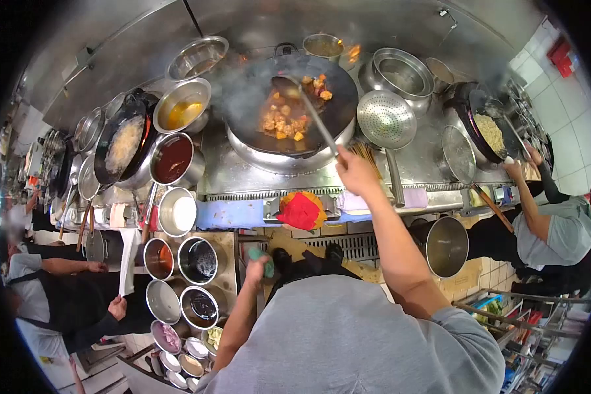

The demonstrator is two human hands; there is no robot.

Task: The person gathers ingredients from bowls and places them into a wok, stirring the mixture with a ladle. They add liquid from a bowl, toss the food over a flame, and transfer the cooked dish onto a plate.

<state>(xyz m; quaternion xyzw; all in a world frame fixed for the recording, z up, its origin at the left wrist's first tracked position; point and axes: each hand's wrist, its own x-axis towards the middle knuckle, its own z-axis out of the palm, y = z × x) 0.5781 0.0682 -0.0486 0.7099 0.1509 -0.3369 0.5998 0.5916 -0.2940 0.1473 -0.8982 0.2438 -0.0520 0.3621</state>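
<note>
My right hand (pixel 360 172) is wrapped around the end of a long-handled ladle (pixel 320 126). The ladle's bowl is inside a large black wok (pixel 249 98), at the far side of a pile of browned, saucy chunks (pixel 284 123). Steam rises from the wok's left side. Low beside my body, my left hand (pixel 255 269) is closed on a crumpled green cloth (pixel 261 260), away from the wok. A perforated metal skimmer (pixel 386 119) lies right of the wok, its handle pointing toward me.
Left of the wok stand bowls of yellow oil (pixel 185 115) and dark red sauce (pixel 172 159). Several seasoning pots (pixel 198 261) are at lower left. A deep metal pot (pixel 447 247) is at my right. Co-workers (pixel 551 230) stand on both sides. Flames (pixel 354 52) show behind the wok.
</note>
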